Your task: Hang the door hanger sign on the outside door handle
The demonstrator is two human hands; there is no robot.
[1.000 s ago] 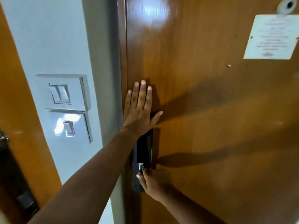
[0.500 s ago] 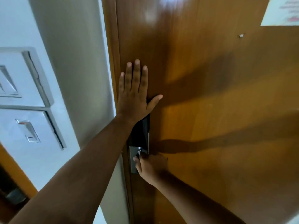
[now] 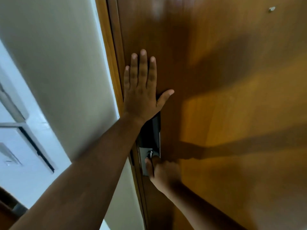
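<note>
Notably, no legible writing, brand or label appears on any surface in view.

Door [image 3: 232,113]: brown wood, glossy, filling the centre and right of the frame; arm shadows cross its right half. A small metal fitting [image 3: 272,9] sits at the upper right; what it is cannot be told. The frame [image 3: 114,52] runs along the door's left edge from top centre to bottom centre.

Wall [image 3: 63,63]: pale, occupying the left of the frame. White switch plates [image 3: 15,146] are mounted at the left edge, blurred.

Lock body [image 3: 152,131]: dark panel on the door's left edge, centre frame, its upper part covered by the left wrist. A silver plate [image 3: 143,155] continues below it, carrying a small metal knob [image 3: 150,153]. The handle itself is hidden under the right hand.

Left hand [image 3: 142,92]: laid flat against the door just above the lock, fingers extended and together, pointing up, thumb spread to the right; it holds nothing. The forearm enters from the lower left.

Right hand [image 3: 162,170]: lower centre, fingers curled at the silver plate, thumb touching just under the knob. Whether it grips the handle cannot be told. The forearm enters from the bottom right.

Door hanger sign: not visible in either hand or elsewhere in the frame.
</note>
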